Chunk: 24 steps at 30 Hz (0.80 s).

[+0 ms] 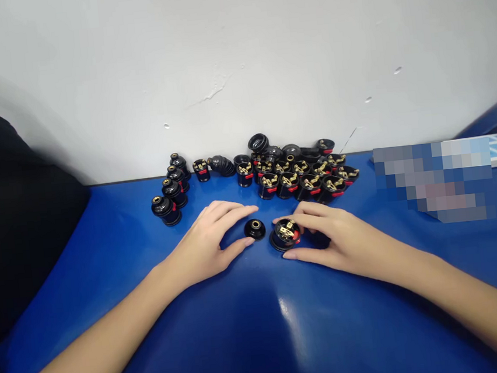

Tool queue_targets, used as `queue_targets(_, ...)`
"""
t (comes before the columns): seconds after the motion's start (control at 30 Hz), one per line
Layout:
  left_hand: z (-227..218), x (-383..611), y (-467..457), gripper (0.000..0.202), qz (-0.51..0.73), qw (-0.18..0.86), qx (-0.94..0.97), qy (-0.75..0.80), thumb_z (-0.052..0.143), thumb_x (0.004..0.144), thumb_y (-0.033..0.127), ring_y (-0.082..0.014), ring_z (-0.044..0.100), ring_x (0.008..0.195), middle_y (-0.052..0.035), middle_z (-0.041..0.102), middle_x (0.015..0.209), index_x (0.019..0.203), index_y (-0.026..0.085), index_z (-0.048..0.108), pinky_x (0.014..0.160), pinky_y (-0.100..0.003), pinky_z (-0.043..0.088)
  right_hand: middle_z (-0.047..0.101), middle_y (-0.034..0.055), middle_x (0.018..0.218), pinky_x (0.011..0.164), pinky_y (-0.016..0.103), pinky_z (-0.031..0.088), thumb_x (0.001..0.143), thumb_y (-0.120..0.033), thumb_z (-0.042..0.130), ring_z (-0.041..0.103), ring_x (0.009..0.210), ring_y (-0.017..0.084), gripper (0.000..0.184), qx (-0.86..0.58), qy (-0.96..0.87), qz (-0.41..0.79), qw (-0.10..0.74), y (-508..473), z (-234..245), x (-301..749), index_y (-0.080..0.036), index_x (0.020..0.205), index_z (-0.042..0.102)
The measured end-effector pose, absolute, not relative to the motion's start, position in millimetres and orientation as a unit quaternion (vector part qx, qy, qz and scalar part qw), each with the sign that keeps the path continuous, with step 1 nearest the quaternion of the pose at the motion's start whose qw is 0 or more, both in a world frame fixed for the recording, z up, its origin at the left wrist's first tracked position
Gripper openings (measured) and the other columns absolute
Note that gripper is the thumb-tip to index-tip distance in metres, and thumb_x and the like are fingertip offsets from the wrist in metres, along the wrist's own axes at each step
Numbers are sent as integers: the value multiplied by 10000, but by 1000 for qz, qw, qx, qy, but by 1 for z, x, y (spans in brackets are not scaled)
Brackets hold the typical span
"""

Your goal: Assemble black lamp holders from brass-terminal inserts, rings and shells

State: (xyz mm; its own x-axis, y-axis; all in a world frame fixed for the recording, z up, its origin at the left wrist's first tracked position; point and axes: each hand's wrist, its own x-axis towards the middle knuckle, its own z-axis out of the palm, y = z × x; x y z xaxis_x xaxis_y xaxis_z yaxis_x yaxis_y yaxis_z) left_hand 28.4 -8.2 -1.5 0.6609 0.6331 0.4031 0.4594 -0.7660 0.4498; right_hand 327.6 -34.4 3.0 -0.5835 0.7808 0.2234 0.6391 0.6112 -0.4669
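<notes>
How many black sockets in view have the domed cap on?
4, in a slanting row beyond the left hand: front one, second, third, rear one. More may be hidden in the crowded group of open sockets at right.

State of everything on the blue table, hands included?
Domed cap: loose, dome up
Near socket: uncapped, brass contacts exposed
Four left sockets: capped, in a row
Front right-group sockets: uncapped
Cap stack: nested, on its side
Left hand: open, beside cap
Right hand: around socket, grip unclear

Small black cap beside black socket
</notes>
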Motion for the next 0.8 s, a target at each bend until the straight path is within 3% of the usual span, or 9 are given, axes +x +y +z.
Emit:
queue_targets(0.13,1,29,-8,348,256,168,912,273,688,1052,252,-235,618,1255,-68,720,1356,1398,257,645,1156,-449,486,691,65,1029,812,338,594,987,-398,782,707,905,222,211,-399,-860,199,248,-34,3,321,-212,1078,742)
queue_targets(0.3,7,27,-9,227,243,207,899,299,710,1034,261,-201,639,1092,-42,744,1165,1251,226,653,989,-350,548,707,106,1125,818,365,620,910,-350,835,730,943,247,194,-390,-850,168,312,-33,5,318,-212,935,701)
queue_targets(0.4,7,25,-9,202,239,204,893,322,712,1024,256,-185,636,990,-36,720,1123,1209,218,642,900,-324,546,756,85,1033,769,361,653,881,-310,825,756,871,242,174,-409,-832,171,332,-34,6,318,-225,881,674)
queue_targets(0.5,3,27,-9,208,260,219,872,352,710,1016,259,-164,615,875,-27,686,1048,1206,213,641,833,-310,538,793,48,971,839,365,700,871,-278,804,795,849,225,151,-437,-797,224,352,-37,6,317,-231,968,698)
queue_targets(0.6,0,31,-9,272,305,279,827,382,704,1017,298,-144,599,806,-24,670,1010,1268,209,643,812,-307,549,826,47,1123,953,364,707,869,-254,796,832,968,224,234,-431,-776,270,374,-39,5,315,-238,1091,725)
queue_targets(0.8,-2,42,-13,288,367,489,699,372,682,1028,318,-172,681,1041,-80,699,1184,1286,201,629,871,-276,595,826,53,1180,965,344,716,893,-230,771,840,1021,221,306,-425,-792,237,368,-39,2,311,-223,1197,741)
